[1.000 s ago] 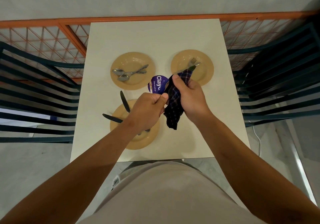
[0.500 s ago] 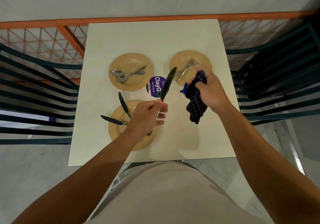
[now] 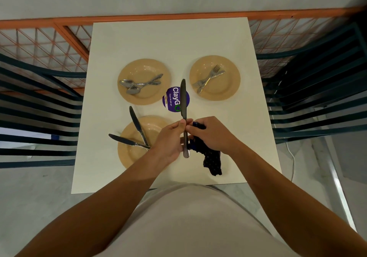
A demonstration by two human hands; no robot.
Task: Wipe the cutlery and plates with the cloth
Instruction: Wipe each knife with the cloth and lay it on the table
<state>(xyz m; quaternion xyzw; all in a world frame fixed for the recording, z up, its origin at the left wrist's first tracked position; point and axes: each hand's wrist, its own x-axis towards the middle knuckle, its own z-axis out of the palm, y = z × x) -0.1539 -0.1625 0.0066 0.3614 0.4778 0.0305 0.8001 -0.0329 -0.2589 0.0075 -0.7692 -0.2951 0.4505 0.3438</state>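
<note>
My left hand (image 3: pixel 168 139) grips a table knife (image 3: pixel 183 99) by the handle, blade pointing away from me over the table. My right hand (image 3: pixel 212 135) is closed on a dark checked cloth (image 3: pixel 211 160), pressed against the knife's handle; the cloth's tail hangs down toward me. Under my left hand lies a tan plate (image 3: pixel 129 153) carrying two more knives (image 3: pixel 137 125). A far-left plate (image 3: pixel 127 97) holds spoons (image 3: pixel 137 84). Forks (image 3: pixel 208 78) rest on a far-right plate (image 3: pixel 228 91).
The white square table (image 3: pixel 170 44) has a purple round sticker (image 3: pixel 170 99) at its middle. Dark slatted chairs (image 3: pixel 317 97) flank both sides. An orange mesh railing (image 3: pixel 49 42) runs behind the table.
The right hand pulled the cloth off the blade out to the right, then came back to the knife's handle. The left hand turned the knife upright, blade pointing away.
</note>
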